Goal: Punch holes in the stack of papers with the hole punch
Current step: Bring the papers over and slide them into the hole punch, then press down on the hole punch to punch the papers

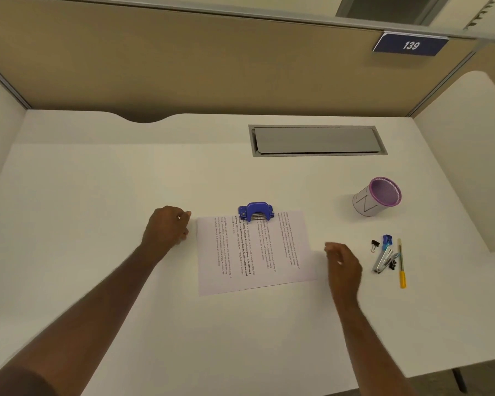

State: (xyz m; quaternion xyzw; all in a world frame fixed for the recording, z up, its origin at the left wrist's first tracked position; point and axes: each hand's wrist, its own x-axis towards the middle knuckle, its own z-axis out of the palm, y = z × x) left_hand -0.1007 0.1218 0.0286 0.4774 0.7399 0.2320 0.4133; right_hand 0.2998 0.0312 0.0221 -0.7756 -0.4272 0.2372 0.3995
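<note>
A stack of papers [255, 252] is laid flat on the white desk [126, 181] between the two hands. Its sheets are white and printed with lines of small text, some in bold, which run sideways to the viewer; the stack is turned slightly askew to the desk edge. A blue hole punch [256, 212] with a metal mouth is set over the middle of the stack's far edge, so that the paper is taken into its slot.

The left hand [167, 225] is held just beside the stack's far left corner, fingers curled loosely inward with nothing gripped; contact with the paper cannot be determined. The right hand [343, 265] is placed just off the stack's right edge, slightly blurred, fingers half bent and empty.

Outward of the right hand, a stapler [383, 257], black binder clips [375, 243] and a yellow pen [401, 264] are grouped together. Beyond them, a pen cup [379, 197] with a purple rim is stood upright.
</note>
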